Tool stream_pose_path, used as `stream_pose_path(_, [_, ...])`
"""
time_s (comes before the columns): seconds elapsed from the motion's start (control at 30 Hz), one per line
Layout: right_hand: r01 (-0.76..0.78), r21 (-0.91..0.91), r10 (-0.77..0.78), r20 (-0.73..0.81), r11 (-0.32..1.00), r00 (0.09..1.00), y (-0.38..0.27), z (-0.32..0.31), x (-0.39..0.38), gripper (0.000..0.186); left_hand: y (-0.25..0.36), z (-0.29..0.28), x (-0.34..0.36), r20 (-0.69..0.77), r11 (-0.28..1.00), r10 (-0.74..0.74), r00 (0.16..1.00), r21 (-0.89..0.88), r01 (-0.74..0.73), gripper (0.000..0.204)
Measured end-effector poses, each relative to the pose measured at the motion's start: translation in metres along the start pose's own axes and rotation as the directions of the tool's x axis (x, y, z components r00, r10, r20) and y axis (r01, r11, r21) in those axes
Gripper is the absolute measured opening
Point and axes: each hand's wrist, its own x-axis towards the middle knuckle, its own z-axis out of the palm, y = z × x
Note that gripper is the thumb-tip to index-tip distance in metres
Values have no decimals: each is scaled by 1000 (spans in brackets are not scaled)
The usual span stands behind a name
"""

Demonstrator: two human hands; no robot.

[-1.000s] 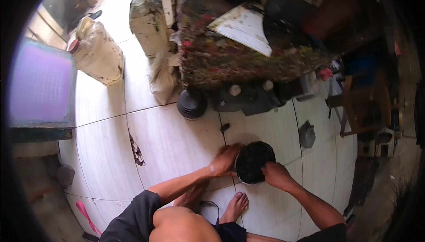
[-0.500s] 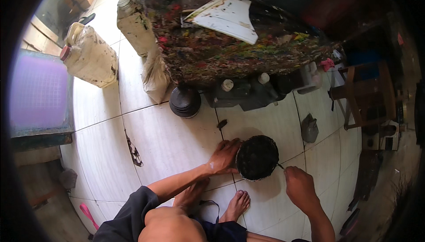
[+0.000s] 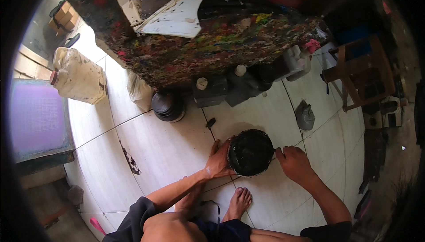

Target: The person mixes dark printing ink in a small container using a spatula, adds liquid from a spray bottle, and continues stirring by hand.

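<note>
A round black tub (image 3: 251,153) with a crusted rim stands on the tiled floor before me, dark paste-like stuff inside it. My left hand (image 3: 218,160) is curved around the tub's left side and holds it. At the right rim, my right hand (image 3: 294,164) is closed in a pinch on a thin dark stick. Only a short bit of that stick shows, and its far end is lost in the dark tub. My bare foot (image 3: 240,200) rests just below the tub.
A paint-crusted table (image 3: 212,49) bears a white panel (image 3: 175,18). Along its foot stand a black lidded pot (image 3: 168,106), dark jugs (image 3: 210,92) and a pale jug (image 3: 293,62). A grey bag (image 3: 305,115), brown stool (image 3: 361,71), cream jerrycan (image 3: 81,76) and purple screen frame (image 3: 40,113) surround the floor.
My right hand has moved up and left, closer to the tub's rim, so less of the stick shows. The tub appears slightly higher and further left as the view shifted.
</note>
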Motion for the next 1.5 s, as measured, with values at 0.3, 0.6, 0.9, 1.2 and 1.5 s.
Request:
stream_pose_path(0.3, [-182,767,184,84,616,979,-13,81,-49,17,-12,17,-1,-42,995,15,999,-94,-19,106])
stream_pose_path(0.6, [-540,533,65,748,-652,660,-58,52,-29,18,-17,19,-5,-60,998,52,997,-35,-54,102])
stream_pose_path(0.9, [-400,291,-69,730,-869,680,-45,53,-9,17,0,-2,-2,-10,990,-35,999,-135,33,99])
stream_pose_path(1.2, [-550,679,128,678,-486,724,-48,29,-11,17,-10,11,-1,42,995,61,997,77,-65,97])
stream_pose_path(1.5, [-469,682,155,643,-561,750,-37,19,-18,17,-16,16,-2,-18,997,60,998,-48,-60,102])
